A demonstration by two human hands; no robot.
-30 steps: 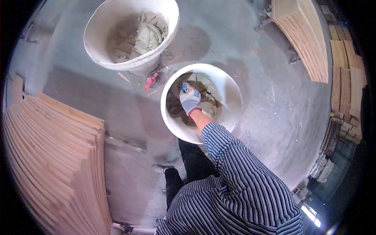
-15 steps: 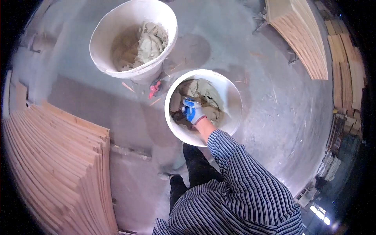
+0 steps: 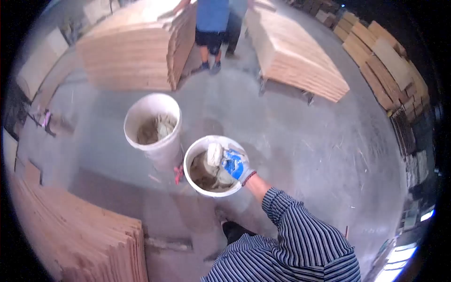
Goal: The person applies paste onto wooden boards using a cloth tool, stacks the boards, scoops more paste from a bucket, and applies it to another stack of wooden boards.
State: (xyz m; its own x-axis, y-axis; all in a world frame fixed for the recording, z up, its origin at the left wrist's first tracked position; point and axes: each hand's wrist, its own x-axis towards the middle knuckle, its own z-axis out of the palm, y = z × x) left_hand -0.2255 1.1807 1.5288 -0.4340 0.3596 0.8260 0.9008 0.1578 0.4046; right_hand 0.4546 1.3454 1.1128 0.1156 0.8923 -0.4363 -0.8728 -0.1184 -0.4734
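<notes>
My right hand (image 3: 236, 165), in a blue and white work glove, is raised to the right side of the near white bucket (image 3: 190, 175). Its fingers are closed, and a thick pale lump of putty-like paste (image 3: 215, 154) shows just left of them, over the bucket's opening. Whether a tool sits under the lump cannot be made out. Grey-beige paste (image 3: 203, 175) lies inside this bucket. Farther left stands a second, larger white bucket (image 3: 165, 151) with similar paste in it. My left hand is out of view.
A small red object (image 3: 178, 174) lies on the floor between the buckets. Stacked wooden panels (image 3: 94, 235) rise at lower left, with more stacks (image 3: 127, 56) (image 3: 300, 56) at the back. A person in a blue top (image 3: 212, 16) stands between those, beside another person.
My right hand has come up from inside the near bucket to its right rim, with a pale lump now beside the fingers. The view has tilted up, showing people and stacks behind.
</notes>
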